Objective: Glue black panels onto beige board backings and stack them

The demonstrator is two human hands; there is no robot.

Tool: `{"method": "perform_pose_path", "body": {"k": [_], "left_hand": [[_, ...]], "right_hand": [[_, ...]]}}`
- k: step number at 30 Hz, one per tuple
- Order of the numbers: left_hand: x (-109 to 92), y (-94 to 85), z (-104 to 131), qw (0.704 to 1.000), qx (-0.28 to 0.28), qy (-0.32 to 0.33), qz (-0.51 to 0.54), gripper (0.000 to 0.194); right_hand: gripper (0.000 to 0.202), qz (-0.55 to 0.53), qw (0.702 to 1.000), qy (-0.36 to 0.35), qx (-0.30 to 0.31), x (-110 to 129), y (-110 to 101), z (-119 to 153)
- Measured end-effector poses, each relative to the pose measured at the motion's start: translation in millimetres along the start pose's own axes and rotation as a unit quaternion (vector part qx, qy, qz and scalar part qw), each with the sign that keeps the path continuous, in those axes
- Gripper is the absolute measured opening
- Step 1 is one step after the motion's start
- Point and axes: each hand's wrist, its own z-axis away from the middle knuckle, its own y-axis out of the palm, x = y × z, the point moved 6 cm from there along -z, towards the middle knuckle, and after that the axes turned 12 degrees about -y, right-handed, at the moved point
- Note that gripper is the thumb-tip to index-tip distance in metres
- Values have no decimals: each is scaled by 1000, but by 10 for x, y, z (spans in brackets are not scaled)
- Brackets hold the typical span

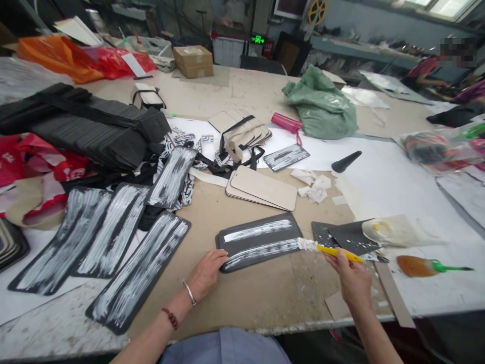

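Note:
My right hand (352, 278) grips a brush by its yellow handle (337, 252), and its white-coated bristles (307, 244) touch the right end of a black panel (261, 243). Two white glue-like streaks run lengthwise along that panel, with a bare dark band between them. At the panel's lower left corner, my left hand (208, 273) has its fingers closed against the edge. The panel seems to lie on another of its kind. Several long black panels (142, 270) with broad white strokes are spread out to the left.
A stack of beige panels (263, 188) lies beyond the worked panel. At right are a white-spattered dark sheet (350, 233), a cloudy plastic container (401, 231) and an amber bottle with a green nozzle (420, 266). Black bundled pieces (106, 131) and a green bag (322, 103) stand farther back.

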Motion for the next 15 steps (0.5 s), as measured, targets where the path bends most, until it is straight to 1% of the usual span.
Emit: {"method": "perform_pose_path", "body": {"k": [2, 3, 4, 6, 8, 9, 11, 13, 15], "left_hand": [[-5, 1, 20, 1000, -13, -6, 7, 43], [-7, 1, 29, 1000, -20, -11, 16, 42], [-6, -3, 37, 999, -28, -21, 28, 40], [24, -24, 44, 994, -61, -68, 57, 37], [103, -52, 51, 977, -110, -159, 85, 31], [154, -52, 60, 963, -132, -214, 99, 29], [240, -8, 78, 930, -147, -309, 132, 27], [272, 60, 81, 909, -139, -358, 160, 28], [266, 94, 77, 902, -141, -369, 173, 27]], "right_hand": [[44, 33, 999, 4, 4, 96, -55, -24], [45, 58, 998, -9, 7, 173, -63, -25], [45, 87, 995, -40, 11, 268, -55, -20], [42, 159, 977, -138, 24, 470, 33, 22], [37, 222, 938, -261, 52, 620, 227, 132], [33, 241, 914, -319, 75, 653, 354, 218], [28, 250, 869, -409, 123, 645, 618, 448], [27, 243, 836, -466, 157, 604, 851, 736], [31, 226, 815, -503, 176, 611, 1035, 1056]]}}
